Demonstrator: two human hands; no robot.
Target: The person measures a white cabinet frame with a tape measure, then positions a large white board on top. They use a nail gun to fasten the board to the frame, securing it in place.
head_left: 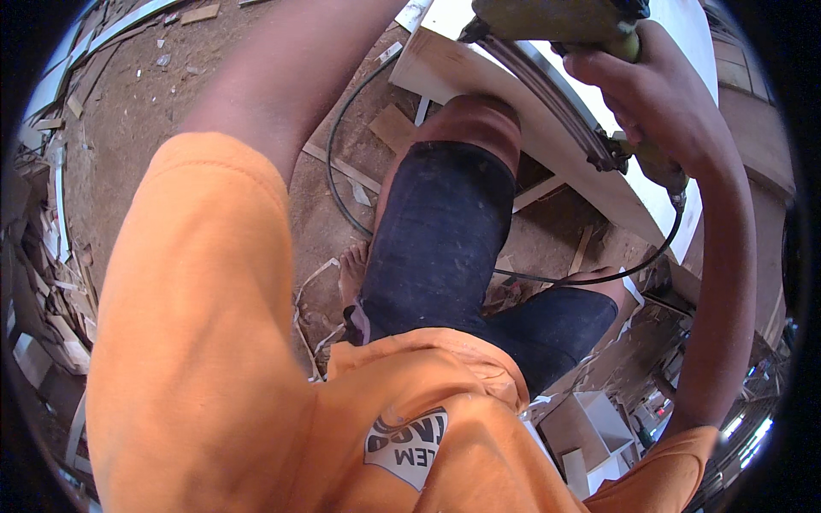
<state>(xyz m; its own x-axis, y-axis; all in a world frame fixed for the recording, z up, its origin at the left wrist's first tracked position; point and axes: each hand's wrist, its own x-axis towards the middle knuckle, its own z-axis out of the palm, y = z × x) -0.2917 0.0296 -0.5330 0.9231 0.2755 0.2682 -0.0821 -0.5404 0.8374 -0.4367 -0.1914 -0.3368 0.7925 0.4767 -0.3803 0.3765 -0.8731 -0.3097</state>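
Right hand (663, 103): closed around the grip of a yellow-green power tool (564, 21), fingers wrapped fully.
Tool: at the top edge of the view, above and just left of the right hand, its body over a white board (547, 128); working end cut off by the frame.
Cord (342, 145): black, trailing from below the right hand, looping down past the knee and over the dirt floor (145, 94).
Left hand: out of view; arm reaching up beyond the frame, so grasp cannot be told.
Board: directly under the right hand, edge against the raised knee.
Offcuts (51, 291): scattered far left of both hands.
Handling note, as judgement: keep grip firm, board braced by knee, cord clear of the tool's path and the bare foot (352, 269).
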